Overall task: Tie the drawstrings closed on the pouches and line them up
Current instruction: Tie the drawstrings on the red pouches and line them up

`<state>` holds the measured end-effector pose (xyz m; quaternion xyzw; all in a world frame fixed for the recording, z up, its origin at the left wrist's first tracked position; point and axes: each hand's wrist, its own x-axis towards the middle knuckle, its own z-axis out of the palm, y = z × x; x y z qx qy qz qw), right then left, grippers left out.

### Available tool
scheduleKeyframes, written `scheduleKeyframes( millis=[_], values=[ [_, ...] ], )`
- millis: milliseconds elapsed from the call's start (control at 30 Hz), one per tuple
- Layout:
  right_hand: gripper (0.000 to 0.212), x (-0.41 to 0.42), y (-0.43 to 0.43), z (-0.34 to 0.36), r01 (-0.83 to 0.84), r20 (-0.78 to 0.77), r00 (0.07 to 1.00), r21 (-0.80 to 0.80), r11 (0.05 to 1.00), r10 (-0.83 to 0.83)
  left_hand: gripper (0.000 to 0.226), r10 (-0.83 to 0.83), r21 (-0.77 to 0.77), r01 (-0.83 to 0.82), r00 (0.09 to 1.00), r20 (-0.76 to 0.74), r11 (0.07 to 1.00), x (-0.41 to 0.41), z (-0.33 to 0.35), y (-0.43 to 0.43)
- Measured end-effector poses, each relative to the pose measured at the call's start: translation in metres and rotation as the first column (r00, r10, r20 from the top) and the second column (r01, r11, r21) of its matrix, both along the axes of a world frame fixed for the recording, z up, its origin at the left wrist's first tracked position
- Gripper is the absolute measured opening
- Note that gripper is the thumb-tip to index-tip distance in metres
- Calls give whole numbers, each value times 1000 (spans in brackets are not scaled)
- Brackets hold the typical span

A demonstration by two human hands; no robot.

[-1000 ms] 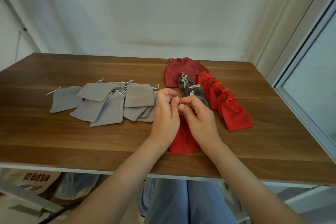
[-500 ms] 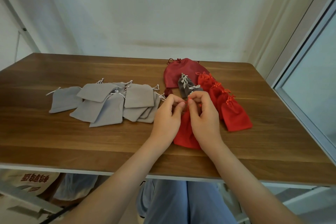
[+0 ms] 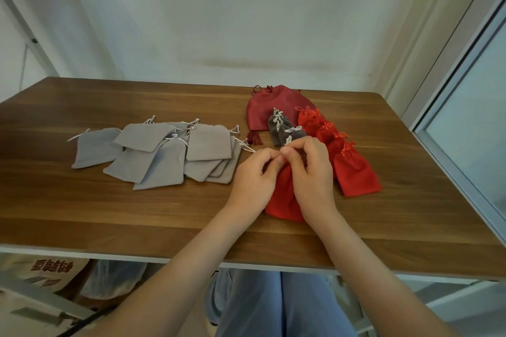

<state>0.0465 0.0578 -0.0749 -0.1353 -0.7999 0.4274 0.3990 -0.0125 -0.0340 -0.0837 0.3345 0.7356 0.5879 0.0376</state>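
Observation:
A small red pouch (image 3: 283, 194) lies on the wooden table (image 3: 109, 216) between my hands. My left hand (image 3: 253, 180) and my right hand (image 3: 312, 172) meet at its top, fingers curled and pinching at its neck; the drawstring itself is hidden by my fingers. To the right runs a row of tied red pouches (image 3: 354, 169), overlapping toward the back. Beside them stand tied dark grey pouches (image 3: 282, 128) with pale cords. Several flat light grey pouches (image 3: 164, 153) lie in a loose pile at the left.
A large dark red pouch (image 3: 271, 107) with a tassel lies at the back behind the rows. The table's right edge runs along a window frame (image 3: 449, 128). My legs in blue trousers (image 3: 279, 306) show below the front edge, with bags (image 3: 49, 271) on the floor at the left.
My hands have moved away from me and slightly right with the red pouch, from near the table's front toward the tied rows. The fingers keep working at its neck.

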Motion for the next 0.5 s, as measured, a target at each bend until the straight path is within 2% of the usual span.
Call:
scheduleKeyframes(
  millis=[100,333,500],
  values=[
    [8,0,2,0,19,-48,999,-26,999,-20,16,-63,22,64,997,-52,998,2,3,-1],
    [9,1,4,4,-42,-122,992,-98,994,30,24,-281,61,275,952,123,959,3,9,-4],
    [20,3,3,6,-113,-121,987,-79,990,103,26,-289,140,263,931,223,955,5,9,-4]
  ],
)
